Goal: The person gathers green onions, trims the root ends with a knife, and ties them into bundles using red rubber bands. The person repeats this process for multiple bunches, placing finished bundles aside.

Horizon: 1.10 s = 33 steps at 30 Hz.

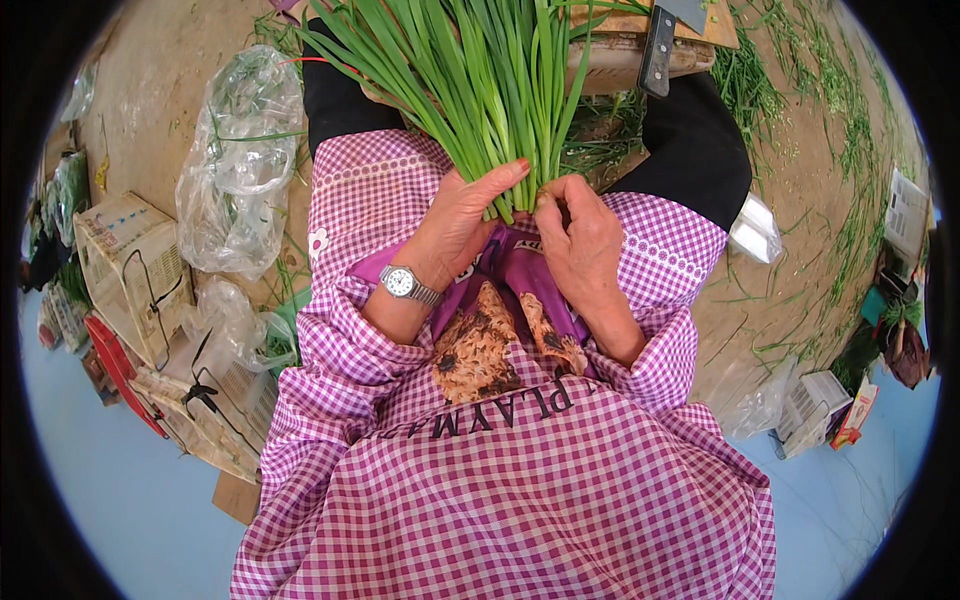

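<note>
My left hand point(469, 214), with a metal wristwatch point(399, 280) at its wrist, holds a bunch of long flat green leaves, seemingly garlic chives point(480, 90), near the cut ends over my lap. The leaves fan out away from me. My right hand point(581, 232) has its thumb and forefinger pinched together at the right side of the stem ends; whether a stem is between them cannot be told. Beyond my right knee, a knife with a black riveted handle point(658, 52) lies on a wooden cutting board point(720, 28).
A clear plastic bag point(240, 165) with green scraps lies on the floor at left, near plastic crates point(127, 262). The board rests on a pale container point(611, 64). Loose leaves point(855, 150) litter the floor at right. A white packet point(756, 229) lies beside my right knee.
</note>
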### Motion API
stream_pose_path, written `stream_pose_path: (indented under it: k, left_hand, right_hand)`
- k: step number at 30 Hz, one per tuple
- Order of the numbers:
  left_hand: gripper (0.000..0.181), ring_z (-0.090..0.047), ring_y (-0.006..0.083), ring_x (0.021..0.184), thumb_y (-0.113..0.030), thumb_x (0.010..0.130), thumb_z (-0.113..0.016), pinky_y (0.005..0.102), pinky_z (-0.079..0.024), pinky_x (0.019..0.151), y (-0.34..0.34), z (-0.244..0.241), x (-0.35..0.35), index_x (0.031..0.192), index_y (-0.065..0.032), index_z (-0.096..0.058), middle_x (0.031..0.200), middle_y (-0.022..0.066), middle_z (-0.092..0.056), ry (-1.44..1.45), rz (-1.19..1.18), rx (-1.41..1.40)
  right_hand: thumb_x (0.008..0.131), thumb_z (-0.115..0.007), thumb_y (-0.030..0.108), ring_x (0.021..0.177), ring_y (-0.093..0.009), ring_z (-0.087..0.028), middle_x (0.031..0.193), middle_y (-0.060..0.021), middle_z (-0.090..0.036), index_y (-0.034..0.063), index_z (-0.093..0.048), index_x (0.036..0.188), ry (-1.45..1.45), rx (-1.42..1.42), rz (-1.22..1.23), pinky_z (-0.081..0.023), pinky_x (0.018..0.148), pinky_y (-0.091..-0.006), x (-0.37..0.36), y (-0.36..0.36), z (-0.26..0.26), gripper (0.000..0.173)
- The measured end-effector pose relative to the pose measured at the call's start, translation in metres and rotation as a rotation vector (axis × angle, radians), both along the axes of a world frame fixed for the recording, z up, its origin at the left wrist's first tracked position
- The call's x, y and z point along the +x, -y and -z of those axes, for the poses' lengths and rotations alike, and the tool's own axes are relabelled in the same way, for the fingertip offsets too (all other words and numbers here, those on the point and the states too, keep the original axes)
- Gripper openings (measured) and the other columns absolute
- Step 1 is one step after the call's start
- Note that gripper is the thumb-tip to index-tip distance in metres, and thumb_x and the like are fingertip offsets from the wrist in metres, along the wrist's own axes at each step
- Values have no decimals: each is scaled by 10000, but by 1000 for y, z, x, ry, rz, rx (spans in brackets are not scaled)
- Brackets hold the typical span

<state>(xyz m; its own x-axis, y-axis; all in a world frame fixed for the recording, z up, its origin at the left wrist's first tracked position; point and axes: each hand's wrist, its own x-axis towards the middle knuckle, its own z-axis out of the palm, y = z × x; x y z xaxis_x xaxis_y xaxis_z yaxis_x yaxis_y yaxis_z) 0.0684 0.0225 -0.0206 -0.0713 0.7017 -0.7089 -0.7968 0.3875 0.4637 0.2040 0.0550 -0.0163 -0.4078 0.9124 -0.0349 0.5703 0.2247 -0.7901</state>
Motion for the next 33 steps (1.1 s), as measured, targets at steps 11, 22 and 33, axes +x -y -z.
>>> stream_pose_path:
  k: [11,22,33]
  left_hand:
    - [385,-603,205,947,-134,864,-607,350,-530,785,4,9,-5,1208,-28,-471,1089,102,-592,14,102,31]
    - [330,-601,174,923,-109,864,-603,328,-529,755,7,4,-10,1168,-29,-503,1058,74,-602,21,75,21]
    - [299,-595,136,892,-72,827,-644,268,-492,765,7,0,-13,1108,-21,-556,1017,54,-621,-23,61,3]
  right_hand:
    - [793,-639,45,492,-102,-467,576,-44,-511,10,-539,769,-86,-311,136,-382,469,-243,46,16,-25,109]
    - [793,-470,40,891,-260,-581,987,-172,-575,-38,-474,1117,-146,-416,191,-445,808,-338,15,-25,43,333]
    - [873,-536,115,665,-62,-510,779,-7,-577,-1,-569,999,-484,-1015,227,-406,578,-200,2,-27,2,175]
